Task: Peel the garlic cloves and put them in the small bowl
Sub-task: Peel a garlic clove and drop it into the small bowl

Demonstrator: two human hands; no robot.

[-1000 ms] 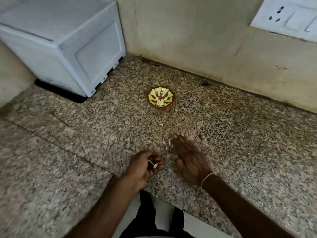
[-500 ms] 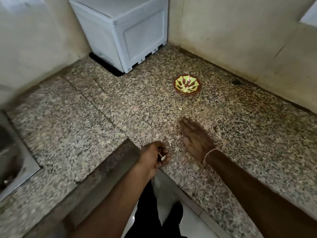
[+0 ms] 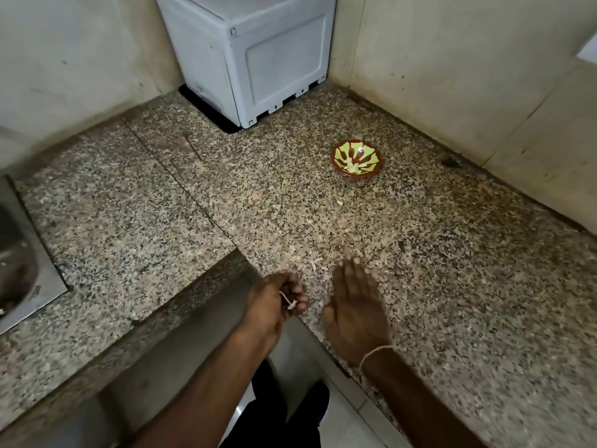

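Left hand [image 3: 274,305] curling around garlic skins [image 3: 288,300]; right hand [image 3: 355,305] lying flat, open, sweeping scraps [image 3: 315,263]; small bowl [image 3: 356,160] at 12 o'clock seeming filled; peeling looking finished, cleanup remaining

1. A speckled brown-and-beige granite counter [image 3: 135,218] fills the view, L-shaped, with a seam running across it.
2. Plain cream walls [image 3: 452,76] meet in a corner — stained and scuffed in places.
3. A pale grey boxy plastic appliance [image 3: 258,56] stands in that corner.
4. A stainless steel sink [image 3: 19,263] sits at the left edge.
5. Pale floor tiles [image 3: 349,421] show below — lighting is dim.
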